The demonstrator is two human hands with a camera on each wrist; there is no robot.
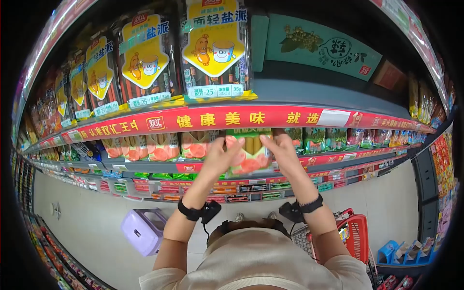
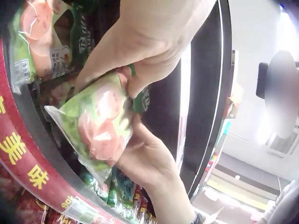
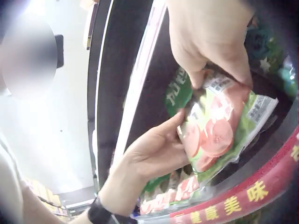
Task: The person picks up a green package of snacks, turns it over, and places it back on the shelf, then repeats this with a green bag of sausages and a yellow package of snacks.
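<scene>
A green sausage packet (image 1: 249, 162) printed with pink slices is held between both hands just below the red shelf strip. My left hand (image 1: 223, 153) grips its left side, thumb on the face towards me. On the other side my right hand (image 1: 284, 151) grips it with the thumb near the top edge. In the left wrist view the packet (image 2: 100, 123) tilts, its clear sealed edge outward. From the right wrist the slices on the packet (image 3: 217, 135) and a white label show between the hands. Similar packets (image 1: 162, 146) stand in a row on the shelf behind.
Large yellow-labelled sausage packs (image 1: 212, 48) line the upper shelf, beside a green carton (image 1: 319, 46). The red strip (image 1: 232, 118) juts out over the lower row. Behind me are a purple stool (image 1: 142, 232) and a red shopping cart (image 1: 355, 237).
</scene>
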